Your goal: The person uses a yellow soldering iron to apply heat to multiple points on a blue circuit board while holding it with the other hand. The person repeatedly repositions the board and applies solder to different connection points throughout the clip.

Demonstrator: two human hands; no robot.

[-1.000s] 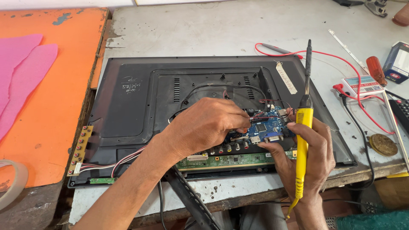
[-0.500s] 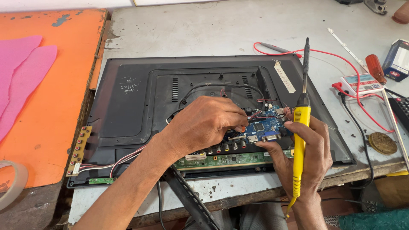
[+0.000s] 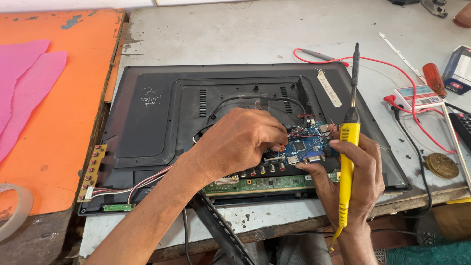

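Observation:
A black flat-screen set (image 3: pixel 147 122) lies back-up on the grey table, its rear open. A blue circuit board (image 3: pixel 305 146) and a long green board (image 3: pixel 265 184) sit at its near edge. My left hand (image 3: pixel 243 140) rests over the blue board's left side, its fingertips pinched at small wires or a connector there. My right hand (image 3: pixel 355 179) holds a yellow soldering iron (image 3: pixel 347 162) upright, tip pointing away, while its fingers touch the blue board's right edge.
An orange board (image 3: pixel 54 113) with pink sheets lies on the left. A narrow button strip (image 3: pixel 92 172) hangs off the set by wires. A multimeter (image 3: pixel 417 96) with red leads, a red-handled screwdriver (image 3: pixel 434 78), a round coin-like disc (image 3: pixel 442 165) and a tape roll (image 3: pixel 12 216) lie around.
Both hands stay on the blue board. The soldering iron stands slightly more upright; little else has moved.

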